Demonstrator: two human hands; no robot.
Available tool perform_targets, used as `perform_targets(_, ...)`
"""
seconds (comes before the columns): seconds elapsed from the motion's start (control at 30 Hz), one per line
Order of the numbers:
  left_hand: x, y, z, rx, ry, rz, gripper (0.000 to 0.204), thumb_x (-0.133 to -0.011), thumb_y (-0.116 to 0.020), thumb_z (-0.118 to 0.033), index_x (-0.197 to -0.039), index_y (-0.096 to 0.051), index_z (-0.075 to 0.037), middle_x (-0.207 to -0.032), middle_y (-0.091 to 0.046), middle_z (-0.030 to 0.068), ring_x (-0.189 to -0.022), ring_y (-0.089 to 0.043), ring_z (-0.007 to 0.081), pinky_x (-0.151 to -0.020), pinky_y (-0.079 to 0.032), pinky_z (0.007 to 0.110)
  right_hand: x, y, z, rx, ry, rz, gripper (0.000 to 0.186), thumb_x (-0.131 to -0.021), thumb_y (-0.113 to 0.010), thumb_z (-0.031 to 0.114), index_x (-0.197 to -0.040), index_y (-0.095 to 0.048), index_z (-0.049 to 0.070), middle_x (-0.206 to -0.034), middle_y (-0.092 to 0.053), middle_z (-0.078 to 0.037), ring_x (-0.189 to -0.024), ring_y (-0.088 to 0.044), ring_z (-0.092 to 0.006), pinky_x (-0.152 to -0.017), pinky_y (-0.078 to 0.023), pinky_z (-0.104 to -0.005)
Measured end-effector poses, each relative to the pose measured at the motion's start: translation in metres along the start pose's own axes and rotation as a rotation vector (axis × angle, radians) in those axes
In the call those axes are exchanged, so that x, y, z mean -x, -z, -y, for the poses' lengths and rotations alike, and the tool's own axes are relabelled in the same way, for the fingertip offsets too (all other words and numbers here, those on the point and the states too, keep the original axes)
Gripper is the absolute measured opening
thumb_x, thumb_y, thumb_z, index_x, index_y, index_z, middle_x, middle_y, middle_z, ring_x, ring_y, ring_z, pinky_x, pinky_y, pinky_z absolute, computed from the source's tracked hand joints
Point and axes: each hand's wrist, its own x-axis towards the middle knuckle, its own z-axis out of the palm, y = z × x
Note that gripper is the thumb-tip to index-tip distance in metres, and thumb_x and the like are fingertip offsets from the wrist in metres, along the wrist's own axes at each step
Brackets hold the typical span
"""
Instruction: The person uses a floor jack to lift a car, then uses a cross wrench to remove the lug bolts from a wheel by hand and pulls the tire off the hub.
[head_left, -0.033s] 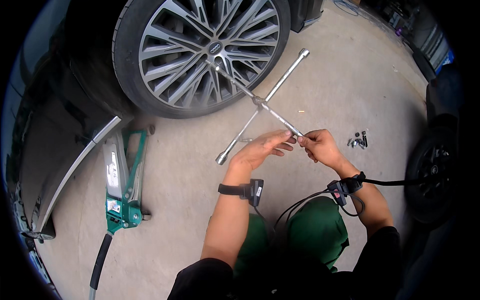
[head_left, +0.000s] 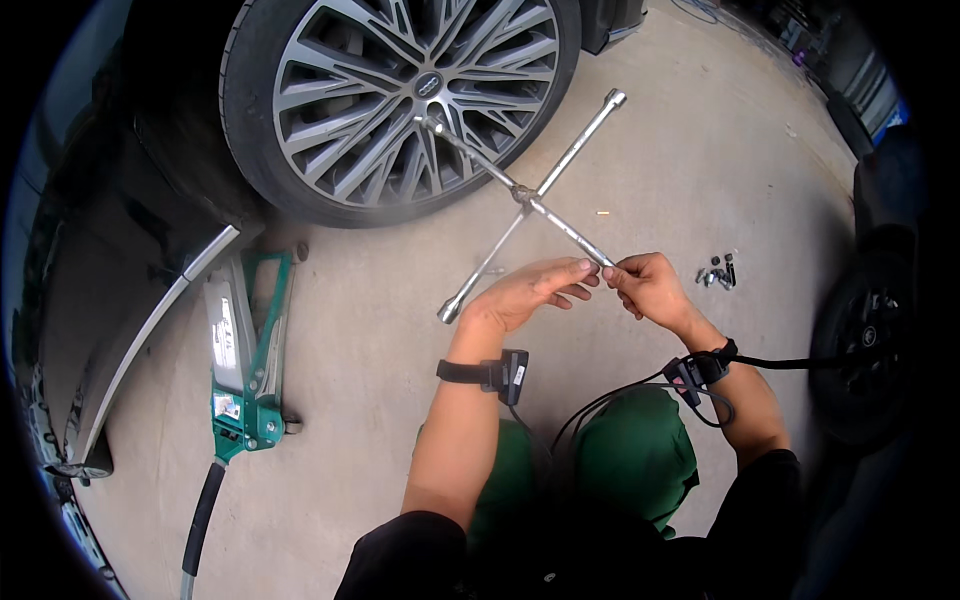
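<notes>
A silver four-way lug wrench (head_left: 524, 194) stretches from the car wheel (head_left: 429, 86) toward me. Its far socket is at the wheel's middle, just below the hub cap; whether it sits on a bolt I cannot tell. With thumb and fingers, my right hand (head_left: 650, 290) pinches the wrench's near end. My left hand (head_left: 530, 292) is beside that same end, fingers stretched and slightly bent, thumb close to the bar or touching it. One side arm points down to the left near my left wrist, the opposite one up to the right.
A green floor jack (head_left: 250, 425) with a black-gripped handle stands at left beside the dark car body (head_left: 140, 250). Several bolts (head_left: 716, 274) lie right of my hands. A small yellowish piece (head_left: 602, 212) rests on the floor. Another dark wheel (head_left: 862, 345) is at far right.
The wrench's cross has shifted slightly up and to the right in the picture, and its near end slightly right with my right hand. Both hands keep nearly the same pose.
</notes>
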Motion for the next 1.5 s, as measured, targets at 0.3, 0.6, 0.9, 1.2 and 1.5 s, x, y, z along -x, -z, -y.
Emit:
perform_targets(0.3, -0.028, -0.026, 0.031, -0.627, 0.33, 0.447, 0.07, -0.094, -0.05, -0.065, -0.116, -0.069, -0.002, -0.116, -0.067, 0.0152, -0.107, -0.062, 0.0243, -0.093, -0.048, 0.036, 0.038, 0.043, -0.087, 0.211, -0.154, 0.029, 0.032, -0.093, -0.069, 0.023, -0.084, -0.07, -0.007, -0.054, -0.051, -0.001, -0.045, -0.047, -0.0091, -0.042, -0.039, -0.0289)
perform_targets(0.6, -0.041, 0.01, 0.056, -1.02, 0.792, 0.145, 0.068, -0.094, -0.05, -0.062, -0.123, -0.065, -0.002, -0.114, -0.068, 0.0175, -0.108, -0.064, 0.0319, -0.091, -0.05, 0.042, 0.073, 0.033, -0.193, 0.034, -0.364, 0.005, 0.034, -0.093, -0.07, 0.025, -0.075, -0.067, -0.004, -0.053, -0.053, -0.003, -0.044, -0.05, -0.0108, -0.041, -0.041, -0.028)
perform_targets(0.9, -0.067, 0.105, 0.19, -0.798, 0.667, -0.763, 0.103, -0.08, -0.079, -0.046, -0.156, -0.014, -0.02, -0.156, -0.023, 0.0231, -0.137, -0.042, 0.0397, -0.11, -0.042, 0.045, 0.096, 0.017, -0.299, 0.189, -0.336, -0.116, 0.022, -0.088, -0.065, 0.019, -0.085, -0.067, -0.003, -0.069, -0.067, -0.016, -0.061, -0.067, -0.0262, -0.059, -0.053, -0.0377)
perform_targets(1.2, -0.13, 0.136, 0.212, -1.123, 0.542, -0.742, 0.089, -0.071, -0.086, -0.038, -0.146, -0.038, -0.032, -0.161, -0.015, 0.01, -0.143, -0.031, 0.0362, -0.111, -0.036, 0.052, 0.113, 0.031, -0.31, 0.279, -0.356, -0.259, 0.028, -0.088, -0.061, 0.016, -0.11, -0.069, 0.001, -0.101, -0.072, -0.021, -0.095, -0.07, -0.0346, -0.086, -0.055, -0.0402)
perform_targets(1.5, -0.152, 0.149, 0.24, -1.256, 0.382, -0.717, 0.041, -0.067, -0.08, -0.007, -0.102, -0.059, -0.013, -0.13, -0.042, 0.0148, -0.114, -0.054, 0.0384, -0.097, -0.05, 0.041, 0.134, 0.04, -0.329, 0.049, -0.49, -0.329, 0.027, -0.088, -0.058, 0.016, -0.107, -0.07, 0.0, -0.095, -0.074, -0.017, -0.088, -0.072, -0.0289, -0.085, -0.055, -0.0374)
